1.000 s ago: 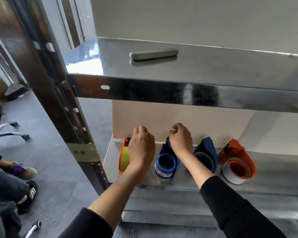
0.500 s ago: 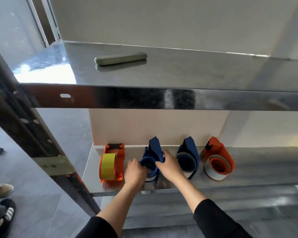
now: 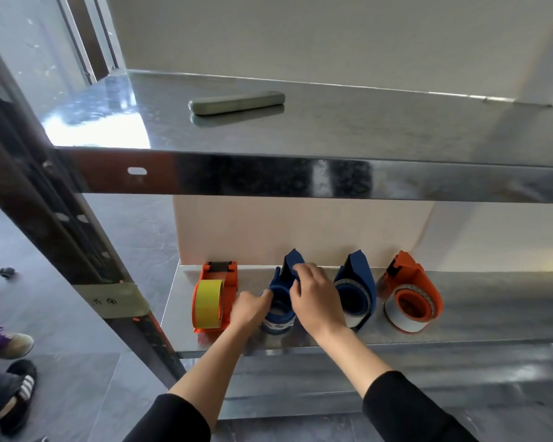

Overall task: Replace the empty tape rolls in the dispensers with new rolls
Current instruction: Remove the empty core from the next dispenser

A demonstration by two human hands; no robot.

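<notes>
Lower shelf (image 3: 492,307) is brushed sheet steel, reflective, and has four tape dispensers in a row against a matte beige panel (image 3: 300,231) at the far edge. Far left: orange dispenser (image 3: 219,275), boxy plastic frame, with a full yellow roll (image 3: 208,304) facing near. Next right is the blue tape dispenser (image 3: 291,261), curved plastic shell with a pointed upper end, standing on the shelf, both hands on it. Left hand (image 3: 251,309) has its fingers curled together against the left rim of the round hub. Right hand (image 3: 316,301) has its fingers bent over the shell's top and right side, thumb toward the hub; clamped on the body. What sits on that hub is mostly hidden, only a blue ring with a pale printed band shows low down. Just right of it: second blue dispenser (image 3: 356,291), same shape, thin greyish roll. Far right: orange teardrop dispenser (image 3: 412,295), orange hub, thin pale roll. Upper shelf (image 3: 364,129), same steel, carries a flat grey-green bar (image 3: 237,103) with rounded ends. At left, a dark perforated upright (image 3: 61,218) wrapped in tan tape (image 3: 112,301) with handwriting. Shoes (image 3: 8,344) on the grey tile floor, far left.
</notes>
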